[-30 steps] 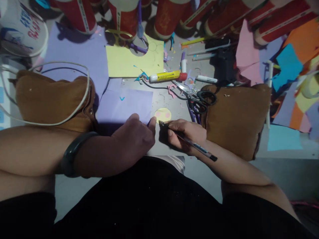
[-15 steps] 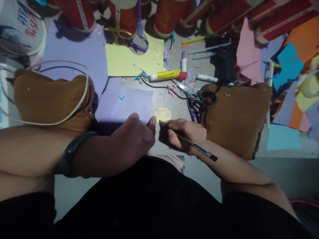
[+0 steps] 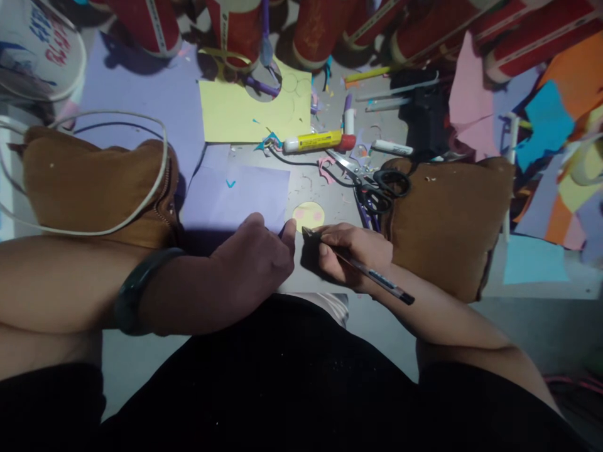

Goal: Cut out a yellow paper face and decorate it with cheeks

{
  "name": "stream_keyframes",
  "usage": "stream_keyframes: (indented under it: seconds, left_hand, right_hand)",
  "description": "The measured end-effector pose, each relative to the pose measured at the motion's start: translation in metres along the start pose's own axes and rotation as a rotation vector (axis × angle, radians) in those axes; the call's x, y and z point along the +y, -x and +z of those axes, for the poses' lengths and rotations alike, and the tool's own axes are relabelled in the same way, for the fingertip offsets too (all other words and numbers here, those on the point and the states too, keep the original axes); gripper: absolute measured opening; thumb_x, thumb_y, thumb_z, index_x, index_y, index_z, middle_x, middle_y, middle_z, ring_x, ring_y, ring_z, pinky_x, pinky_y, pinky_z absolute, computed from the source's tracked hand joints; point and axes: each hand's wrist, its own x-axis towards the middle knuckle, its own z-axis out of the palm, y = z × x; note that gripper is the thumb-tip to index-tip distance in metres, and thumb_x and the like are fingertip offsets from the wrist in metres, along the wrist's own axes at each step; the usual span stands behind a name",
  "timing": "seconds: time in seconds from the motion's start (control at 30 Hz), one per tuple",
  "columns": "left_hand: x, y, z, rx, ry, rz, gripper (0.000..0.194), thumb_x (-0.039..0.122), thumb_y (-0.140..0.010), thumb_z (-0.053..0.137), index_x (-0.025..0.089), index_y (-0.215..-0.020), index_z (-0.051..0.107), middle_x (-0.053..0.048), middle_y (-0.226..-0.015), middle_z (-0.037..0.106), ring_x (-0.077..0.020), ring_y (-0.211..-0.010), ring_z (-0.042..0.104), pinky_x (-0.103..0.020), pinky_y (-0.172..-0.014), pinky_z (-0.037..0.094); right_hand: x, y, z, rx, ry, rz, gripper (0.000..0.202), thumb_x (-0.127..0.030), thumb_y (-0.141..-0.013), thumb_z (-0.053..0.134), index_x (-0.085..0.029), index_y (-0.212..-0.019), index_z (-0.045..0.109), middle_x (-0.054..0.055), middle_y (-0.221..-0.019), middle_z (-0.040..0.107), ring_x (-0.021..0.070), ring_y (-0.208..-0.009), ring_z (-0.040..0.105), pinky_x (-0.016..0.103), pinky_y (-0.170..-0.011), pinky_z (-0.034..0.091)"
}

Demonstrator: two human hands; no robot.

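A small yellow paper circle (image 3: pixel 308 215) with two pink round spots lies on the grey table. My left hand (image 3: pixel 257 257) is closed, its fingers curled, and one fingertip presses the circle's left edge. In my right hand (image 3: pixel 355 251) is a black-and-clear gel pen (image 3: pixel 381 281), pinched between the fingers, its tip at the lower edge of the circle. Whether the tip touches the paper I cannot tell. A lilac paper sheet (image 3: pixel 235 198), with a small blue V-shaped scrap (image 3: pixel 230 184) on it, lies partly beneath my left hand.
Black-handled scissors (image 3: pixel 377 185), a yellow glue stick or marker (image 3: pixel 315 142) and a white marker (image 3: pixel 392 147) lie beyond my hands. Brown cushions (image 3: pixel 94 188) flank the work spot. Red cups (image 3: pixel 325 31) line the back, with coloured paper scraps (image 3: pixel 546 122) at right.
The whole view shifts very slightly. My left fingertip stays on the circle's edge and the pen stays in my right hand, its tip near the lower edge.
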Motion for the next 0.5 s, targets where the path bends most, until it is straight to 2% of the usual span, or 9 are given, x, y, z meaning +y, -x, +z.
stream_keyframes:
  seconds: [0.37,0.5]
  left_hand:
    - [0.0001,0.0002,0.0027,0.024,-0.011,0.003,0.057,0.009,-0.091,0.052,0.0,-0.146,0.044,-0.004,-0.069,0.065,-0.0151,-0.063,0.06,-0.032,-0.07,0.039]
    - [0.0009,0.0006,0.0057,0.055,-0.047,-0.001,0.055,0.008,-0.091,0.05,0.002,-0.146,0.045,-0.005,-0.073,0.067,-0.0154,-0.066,0.061,-0.032,-0.072,0.04]
  right_hand:
    - [-0.0005,0.0002,-0.0002,-0.016,0.007,0.02,0.005,-0.026,-0.089,0.059,-0.024,-0.085,0.059,0.002,-0.079,0.079,0.0159,-0.071,0.077,0.023,-0.052,0.058]
    - [-0.0013,0.0012,-0.0008,-0.099,0.017,0.088,0.011,-0.028,-0.09,0.057,-0.024,-0.081,0.061,0.004,-0.082,0.079,0.017,-0.076,0.078,0.025,-0.055,0.06]
